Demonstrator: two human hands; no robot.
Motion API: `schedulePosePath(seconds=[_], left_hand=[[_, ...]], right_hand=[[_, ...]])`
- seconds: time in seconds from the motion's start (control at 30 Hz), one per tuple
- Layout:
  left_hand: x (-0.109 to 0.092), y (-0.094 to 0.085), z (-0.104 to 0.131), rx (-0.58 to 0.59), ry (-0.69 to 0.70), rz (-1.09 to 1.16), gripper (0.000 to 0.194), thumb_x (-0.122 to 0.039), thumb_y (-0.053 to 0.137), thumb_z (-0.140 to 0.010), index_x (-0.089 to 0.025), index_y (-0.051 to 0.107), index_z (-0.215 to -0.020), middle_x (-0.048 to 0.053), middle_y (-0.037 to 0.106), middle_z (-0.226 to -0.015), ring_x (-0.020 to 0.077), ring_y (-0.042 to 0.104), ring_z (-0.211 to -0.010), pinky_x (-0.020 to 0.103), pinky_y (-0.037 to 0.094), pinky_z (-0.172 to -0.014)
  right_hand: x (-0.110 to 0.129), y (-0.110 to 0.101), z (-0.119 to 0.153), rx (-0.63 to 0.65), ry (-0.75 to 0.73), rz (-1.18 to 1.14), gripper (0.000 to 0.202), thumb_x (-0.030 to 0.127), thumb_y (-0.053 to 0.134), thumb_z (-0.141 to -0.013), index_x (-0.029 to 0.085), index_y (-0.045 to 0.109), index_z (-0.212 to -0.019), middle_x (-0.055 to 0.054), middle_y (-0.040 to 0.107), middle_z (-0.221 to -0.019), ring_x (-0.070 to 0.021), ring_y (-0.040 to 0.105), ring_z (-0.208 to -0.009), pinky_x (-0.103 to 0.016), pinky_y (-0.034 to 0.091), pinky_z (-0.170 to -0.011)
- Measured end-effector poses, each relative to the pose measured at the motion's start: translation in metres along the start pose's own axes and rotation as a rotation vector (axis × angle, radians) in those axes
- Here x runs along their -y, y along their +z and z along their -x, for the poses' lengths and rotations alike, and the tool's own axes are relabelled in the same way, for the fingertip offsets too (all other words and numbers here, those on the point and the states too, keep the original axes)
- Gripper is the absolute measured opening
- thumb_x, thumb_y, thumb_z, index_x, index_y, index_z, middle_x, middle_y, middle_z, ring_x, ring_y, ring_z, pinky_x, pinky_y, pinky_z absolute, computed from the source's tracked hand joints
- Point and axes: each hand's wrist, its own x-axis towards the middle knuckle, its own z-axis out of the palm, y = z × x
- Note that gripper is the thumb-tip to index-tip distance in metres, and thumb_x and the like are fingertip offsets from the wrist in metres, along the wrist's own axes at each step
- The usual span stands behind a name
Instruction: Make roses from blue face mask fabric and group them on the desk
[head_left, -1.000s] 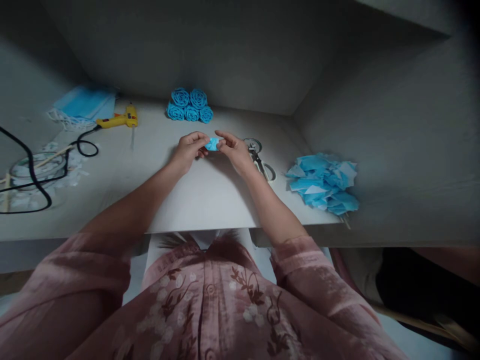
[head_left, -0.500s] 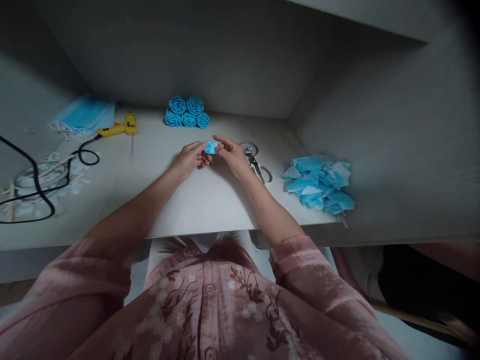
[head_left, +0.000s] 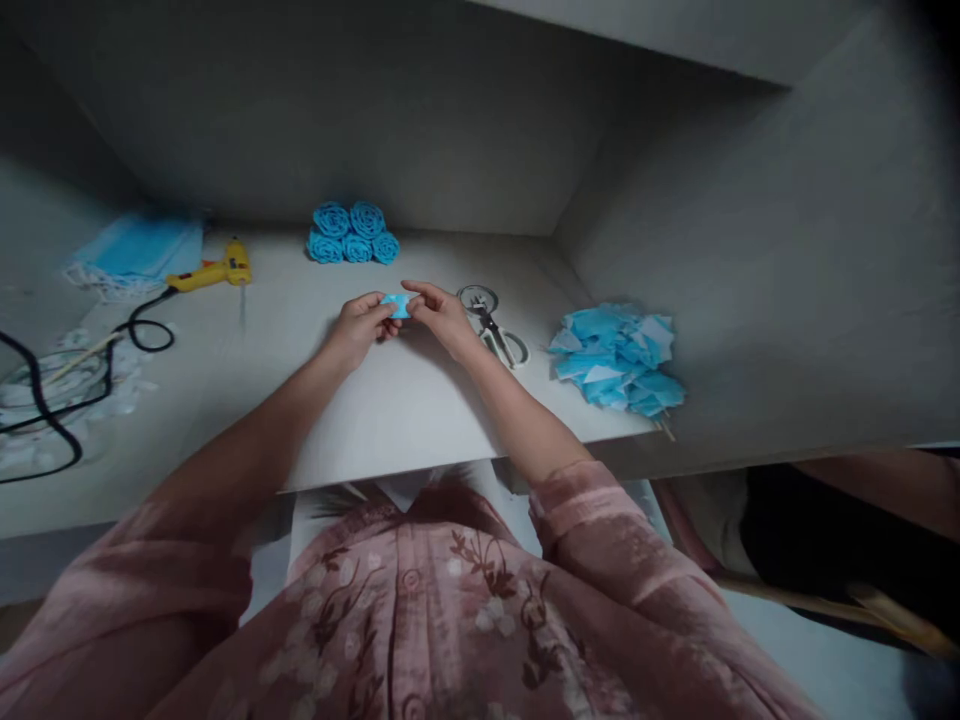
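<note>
A small folded piece of light-blue fabric [head_left: 398,305] is pinched between my two hands above the middle of the table. My left hand [head_left: 364,325] grips its left end, thumb on top and fingers curled beneath. On its right end, the thumb and fingers of my right hand [head_left: 441,315] are closed, with the index finger raised. Scissors with pale handles [head_left: 501,340] lie just right of my right hand, by a round ring-shaped thing [head_left: 478,297]. Behind my hands, several rolled blue fabric roses [head_left: 354,234] are stacked in two rows.
At the left are a yellow glue gun [head_left: 214,272] with a black cord [head_left: 154,347], blue face masks [head_left: 142,247], and white scraps with sticks [head_left: 75,375]. A pile of blue fabric pieces [head_left: 619,360] sits right. Walls [head_left: 360,110] enclose the back and sides.
The view has shifted, so the things on the table sit further left. Both hands still hold the blue piece, which now looks flatter and more strip-like.
</note>
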Motion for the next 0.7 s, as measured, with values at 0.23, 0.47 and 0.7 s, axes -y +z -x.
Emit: schedulePosePath(seconds=[0.23,0.47,0.7], left_hand=[[0.007,-0.008,-0.007,-0.030,-0.007,-0.011,0.012,-0.015,0.069,-0.082,-0.016,0.060,-0.075,-0.001,0.063,-0.061,0.0083,0.054,-0.049,0.020,0.038,-0.048],[0.009,-0.006,-0.010,-0.038,-0.007,-0.042,0.011,-0.015,0.068,-0.082,-0.016,0.060,-0.075,-0.002,0.063,-0.060,0.0083,0.054,-0.048,0.020,0.037,-0.048],[0.010,-0.006,-0.010,-0.034,0.008,-0.051,0.012,-0.018,0.068,-0.082,-0.016,0.061,-0.074,-0.002,0.063,-0.059,0.0074,0.053,-0.047,0.020,0.037,-0.048]], right_hand=[[0.039,-0.064,-0.021,-0.313,-0.146,0.143,0.034,0.034,0.067,-0.096,0.025,0.073,-0.128,-0.001,0.078,-0.095,-0.0105,0.066,-0.077,-0.020,0.056,-0.068],[0.060,-0.114,0.017,-0.463,0.169,0.809,0.038,0.015,0.053,-0.096,0.008,0.079,-0.123,-0.007,0.080,-0.086,-0.0178,0.072,-0.074,-0.028,0.058,-0.072],[0.046,-0.097,0.040,-0.418,0.243,1.020,0.027,0.015,0.066,-0.094,0.011,0.085,-0.112,-0.014,0.085,-0.110,-0.0269,0.078,-0.105,-0.031,0.056,-0.092]])
